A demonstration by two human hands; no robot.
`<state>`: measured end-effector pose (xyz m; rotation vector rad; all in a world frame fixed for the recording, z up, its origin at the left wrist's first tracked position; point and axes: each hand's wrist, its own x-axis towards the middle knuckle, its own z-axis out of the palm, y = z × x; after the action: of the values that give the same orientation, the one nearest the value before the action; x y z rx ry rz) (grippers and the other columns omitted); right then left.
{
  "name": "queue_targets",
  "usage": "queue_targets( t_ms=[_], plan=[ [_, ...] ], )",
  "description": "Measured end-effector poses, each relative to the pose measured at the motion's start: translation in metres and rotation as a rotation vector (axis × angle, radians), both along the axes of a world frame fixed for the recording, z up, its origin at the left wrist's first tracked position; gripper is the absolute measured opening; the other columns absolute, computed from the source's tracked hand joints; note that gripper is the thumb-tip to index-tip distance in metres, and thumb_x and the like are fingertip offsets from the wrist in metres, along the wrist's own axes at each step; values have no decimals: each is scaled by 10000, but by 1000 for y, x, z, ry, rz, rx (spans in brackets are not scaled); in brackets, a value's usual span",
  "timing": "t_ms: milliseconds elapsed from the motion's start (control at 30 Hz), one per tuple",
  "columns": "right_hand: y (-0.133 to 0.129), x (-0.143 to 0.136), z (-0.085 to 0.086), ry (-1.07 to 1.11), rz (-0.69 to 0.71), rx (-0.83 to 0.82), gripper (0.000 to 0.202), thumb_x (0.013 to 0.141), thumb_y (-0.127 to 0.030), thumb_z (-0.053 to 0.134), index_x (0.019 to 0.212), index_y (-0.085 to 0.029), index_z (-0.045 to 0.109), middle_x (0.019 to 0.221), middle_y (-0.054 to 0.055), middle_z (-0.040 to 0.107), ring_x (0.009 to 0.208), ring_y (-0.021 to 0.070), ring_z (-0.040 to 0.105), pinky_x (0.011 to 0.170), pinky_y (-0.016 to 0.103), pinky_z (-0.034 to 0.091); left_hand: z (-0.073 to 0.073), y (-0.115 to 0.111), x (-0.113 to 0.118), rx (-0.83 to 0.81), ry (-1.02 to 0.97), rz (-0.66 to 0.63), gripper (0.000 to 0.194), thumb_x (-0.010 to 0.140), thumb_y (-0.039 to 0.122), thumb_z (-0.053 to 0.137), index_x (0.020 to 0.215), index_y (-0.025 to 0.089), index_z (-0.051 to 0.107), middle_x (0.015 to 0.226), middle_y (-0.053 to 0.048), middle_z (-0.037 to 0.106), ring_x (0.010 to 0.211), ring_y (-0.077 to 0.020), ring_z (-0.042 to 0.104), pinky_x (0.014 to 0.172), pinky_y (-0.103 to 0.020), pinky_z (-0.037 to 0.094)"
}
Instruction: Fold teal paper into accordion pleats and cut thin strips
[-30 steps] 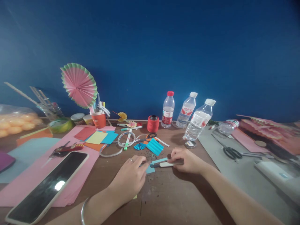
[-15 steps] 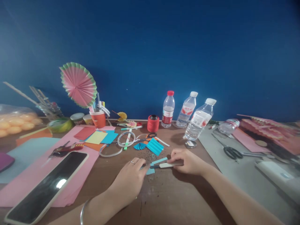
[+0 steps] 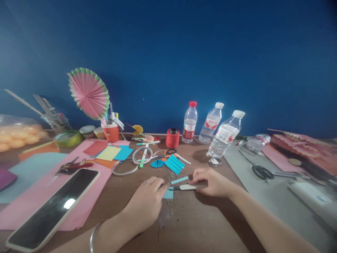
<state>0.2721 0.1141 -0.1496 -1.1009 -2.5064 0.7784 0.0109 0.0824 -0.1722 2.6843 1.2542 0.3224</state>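
My right hand [image 3: 212, 182] is closed around the white handle of a knife [image 3: 187, 187], its dark blade pointing left. The blade lies across a small piece of light-blue paper [image 3: 168, 194] on the table. Curled fingers of my left hand [image 3: 149, 195], with a ring on one, press on that paper and hide its left part. Just above the knife lies a narrow light-blue paper strip [image 3: 180, 180]. Behind are a pleated blue paper [image 3: 174, 164] and a small folded blue fan [image 3: 157, 163]. Dark specks are scattered around the paper.
A phone [image 3: 54, 207] lies on pink paper at the left. A red thread spool [image 3: 172, 138] and water bottles [image 3: 189, 123] stand at the back. Scissors [image 3: 262, 172] rest on a grey board at the right. A red cup [image 3: 111, 133] holds a large paper fan [image 3: 88, 93].
The knife has shifted slightly right. The narrow strip now lies farther from the larger blue piece, with a wider gap between them. Both hands have barely moved.
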Motion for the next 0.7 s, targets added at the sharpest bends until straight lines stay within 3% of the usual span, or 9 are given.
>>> queue_targets(
  t_ms=[333,700],
  plan=[
    [-3,1,12,-118,-6,-103,267,610,-128,625,861,-217,651,769,-20,546,696,91,492,639,178,363,1,-1,1,-16,20,-60,543,686,5,343,1162,253,419,1014,-53,463,943,-206,410,794,-373,399],
    [-4,1,13,-167,13,-108,307,609,-103,571,873,-236,655,763,-22,534,658,76,467,607,170,336,1,0,-1,29,69,-101,491,734,43,345,1167,261,423,1056,-52,461,964,-219,407,805,-400,392]
  ],
)
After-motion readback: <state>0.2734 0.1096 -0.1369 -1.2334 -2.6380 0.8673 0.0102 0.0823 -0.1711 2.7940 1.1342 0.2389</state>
